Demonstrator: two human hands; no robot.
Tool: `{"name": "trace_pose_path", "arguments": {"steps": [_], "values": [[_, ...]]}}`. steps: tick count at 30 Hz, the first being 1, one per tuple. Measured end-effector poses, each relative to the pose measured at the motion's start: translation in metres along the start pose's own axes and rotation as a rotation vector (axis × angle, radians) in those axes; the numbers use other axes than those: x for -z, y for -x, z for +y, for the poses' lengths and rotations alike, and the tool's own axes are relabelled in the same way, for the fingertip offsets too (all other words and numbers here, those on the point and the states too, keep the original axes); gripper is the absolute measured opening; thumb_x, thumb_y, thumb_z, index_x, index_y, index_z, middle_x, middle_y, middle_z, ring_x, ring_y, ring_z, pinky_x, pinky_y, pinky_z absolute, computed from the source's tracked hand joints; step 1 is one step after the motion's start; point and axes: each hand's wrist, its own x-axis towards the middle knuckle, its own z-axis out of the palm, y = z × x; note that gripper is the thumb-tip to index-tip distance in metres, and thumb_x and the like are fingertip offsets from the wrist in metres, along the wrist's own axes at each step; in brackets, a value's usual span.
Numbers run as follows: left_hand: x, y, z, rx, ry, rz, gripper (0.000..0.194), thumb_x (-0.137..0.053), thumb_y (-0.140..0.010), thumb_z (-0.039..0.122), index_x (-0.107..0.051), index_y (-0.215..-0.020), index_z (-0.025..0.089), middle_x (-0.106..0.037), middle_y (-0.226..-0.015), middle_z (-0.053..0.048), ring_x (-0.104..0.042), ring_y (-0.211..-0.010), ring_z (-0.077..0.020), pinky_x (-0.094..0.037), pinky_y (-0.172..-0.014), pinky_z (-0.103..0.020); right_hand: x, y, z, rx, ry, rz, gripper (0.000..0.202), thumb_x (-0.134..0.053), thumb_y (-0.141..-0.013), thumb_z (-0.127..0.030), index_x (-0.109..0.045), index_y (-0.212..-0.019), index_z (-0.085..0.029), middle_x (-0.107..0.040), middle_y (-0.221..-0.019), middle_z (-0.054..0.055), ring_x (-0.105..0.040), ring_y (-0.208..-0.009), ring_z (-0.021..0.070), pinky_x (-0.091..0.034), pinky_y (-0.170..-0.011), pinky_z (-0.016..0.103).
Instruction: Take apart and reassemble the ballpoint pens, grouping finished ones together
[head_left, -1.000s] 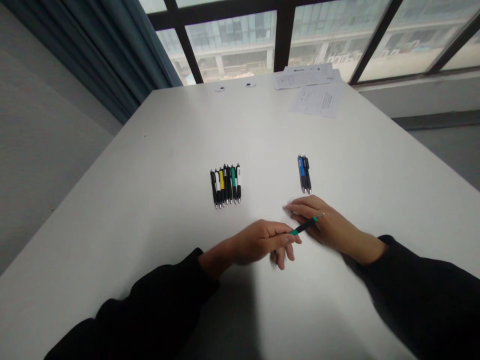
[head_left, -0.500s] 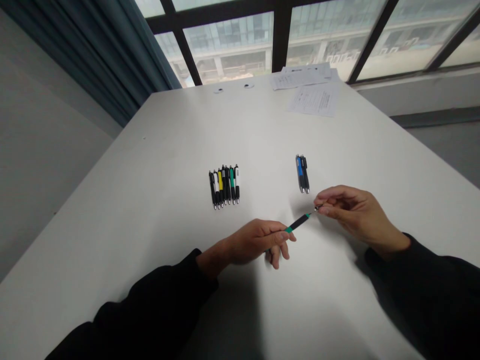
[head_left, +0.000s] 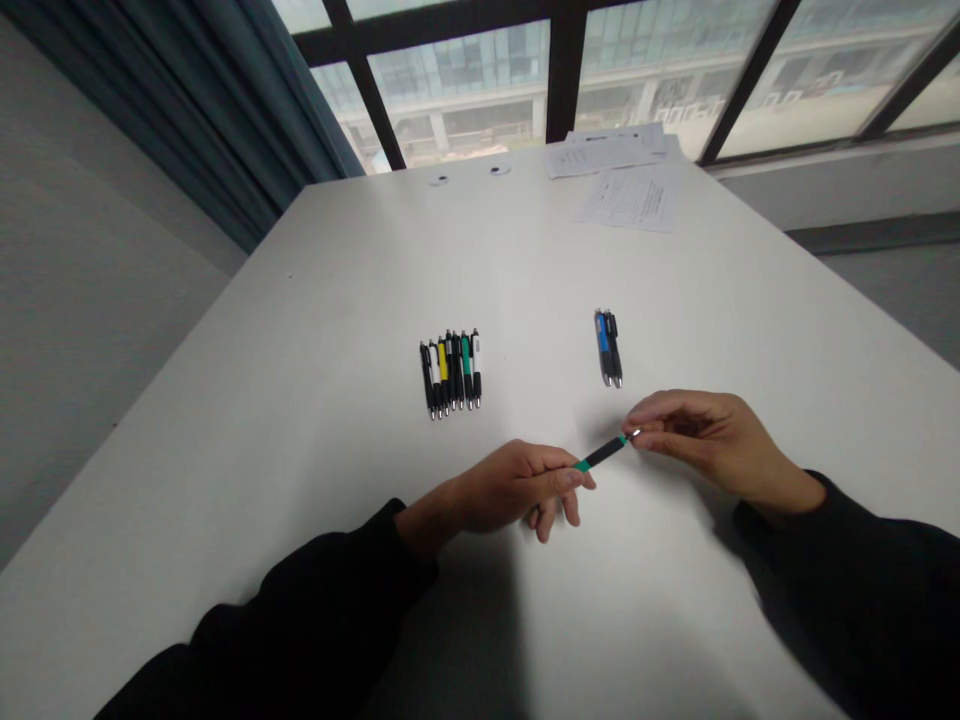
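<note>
- Holds green-and-black pen (head_left: 604,453) in left hand (head_left: 525,485), grasped between thumb and fingers; slants it toward far right, over near middle of white table (head_left: 360,260);
- Pinches metal tip (head_left: 635,434) in right hand (head_left: 697,430), at right end of pen; cannot tell if seated or loose;
- Seen farther off, left: row of pens (head_left: 454,370); right: blue pen (head_left: 602,333) beside black pen (head_left: 615,352);
- Seen at far right: papers (head_left: 630,200).

We could read no words or numbers: toward one o'clock, the sheets of paper (head_left: 631,200) bore what were probably printed lines, too small and faint for us to decipher.
</note>
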Motion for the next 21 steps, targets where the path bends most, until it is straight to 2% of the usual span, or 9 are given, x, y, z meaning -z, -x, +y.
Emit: {"name": "trace_pose_path", "arguments": {"steps": [4, 8, 14, 21], "values": [[0.0003, 0.0003, 0.0004, 0.012, -0.026, -0.009, 0.037, -0.057, -0.1, 0.045, -0.067, -0.11, 0.01, -0.073, -0.083, -0.007, -0.059, -0.046, -0.0063, -0.042, -0.045, -0.018, -0.0009, 0.0005, -0.0031, 0.012, 0.075, -0.044, 0.023, -0.087, -0.075, -0.041, -0.082, -0.086, -0.021, -0.079, -0.084, 0.009, -0.073, -0.076, 0.0214, -0.062, -0.069, 0.032], [0.0004, 0.0009, 0.0008, 0.009, -0.035, -0.024, 0.04, -0.056, -0.1, 0.048, -0.066, -0.109, 0.01, -0.073, -0.083, -0.007, -0.06, -0.047, -0.0067, -0.045, -0.048, -0.019, -0.0036, 0.0011, -0.0025, -0.006, 0.052, -0.041, 0.025, -0.087, -0.075, -0.042, -0.082, -0.087, -0.021, -0.079, -0.085, 0.009, -0.073, -0.076, 0.0218, -0.062, -0.071, 0.033], [0.0014, 0.0029, 0.0016, -0.016, -0.066, -0.055, 0.039, -0.045, -0.105, 0.046, -0.064, -0.109, 0.011, -0.072, -0.083, -0.007, -0.06, -0.048, -0.0067, -0.044, -0.048, -0.019, -0.0057, 0.0021, -0.0018, -0.004, 0.056, -0.053, 0.026, -0.087, -0.075, -0.043, -0.083, -0.087, -0.02, -0.079, -0.084, 0.009, -0.072, -0.072, 0.0205, -0.06, -0.066, 0.031], [0.0009, 0.0025, 0.0031, 0.006, -0.076, -0.079, 0.034, -0.044, -0.105, 0.042, -0.06, -0.103, 0.013, -0.071, -0.081, -0.005, -0.057, -0.045, -0.0062, -0.043, -0.047, -0.018, -0.0071, 0.0022, -0.0033, 0.06, 0.147, -0.079, 0.027, -0.084, -0.078, -0.046, -0.081, -0.085, -0.02, -0.076, -0.078, 0.008, -0.068, -0.067, 0.0194, -0.056, -0.062, 0.03]]}}
